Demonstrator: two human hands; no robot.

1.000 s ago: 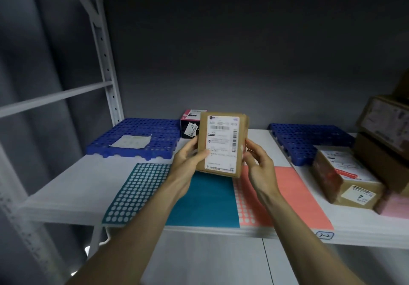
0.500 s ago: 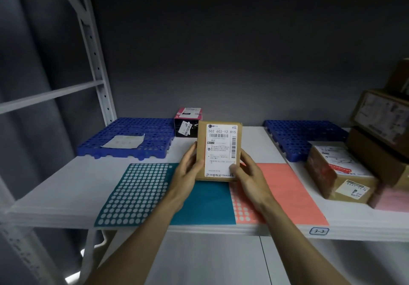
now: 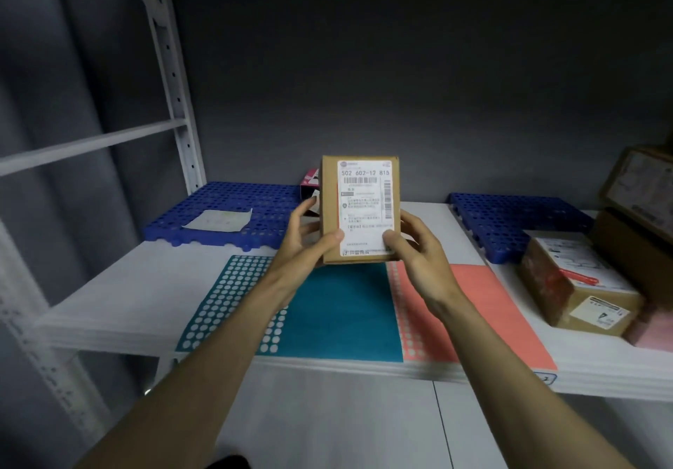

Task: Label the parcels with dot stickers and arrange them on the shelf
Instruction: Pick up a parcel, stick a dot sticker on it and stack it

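Note:
A small brown cardboard parcel (image 3: pixel 360 210) with a white shipping label stands upright in the air above the shelf, label toward me. My left hand (image 3: pixel 309 241) grips its left edge, thumb on the front. My right hand (image 3: pixel 415 246) grips its lower right edge, thumb on the label. Beneath it on the white shelf (image 3: pixel 120 297) lie a teal dot sticker sheet (image 3: pixel 338 315) and a pink dot sticker sheet (image 3: pixel 473 312), side by side.
Two blue perforated mats: left mat (image 3: pixel 225 199) with a paper slip (image 3: pixel 218 220) on it, right mat (image 3: pixel 510 221). A small pink and black box (image 3: pixel 309 186) stands behind the parcel. Brown parcels (image 3: pixel 579 279) are stacked at the right. A white upright post (image 3: pixel 171 79) stands at the left.
The parcel has stayed in both hands and turned more squarely upright; it sits a little higher over the sticker sheets than half a second ago. The view has shifted slightly.

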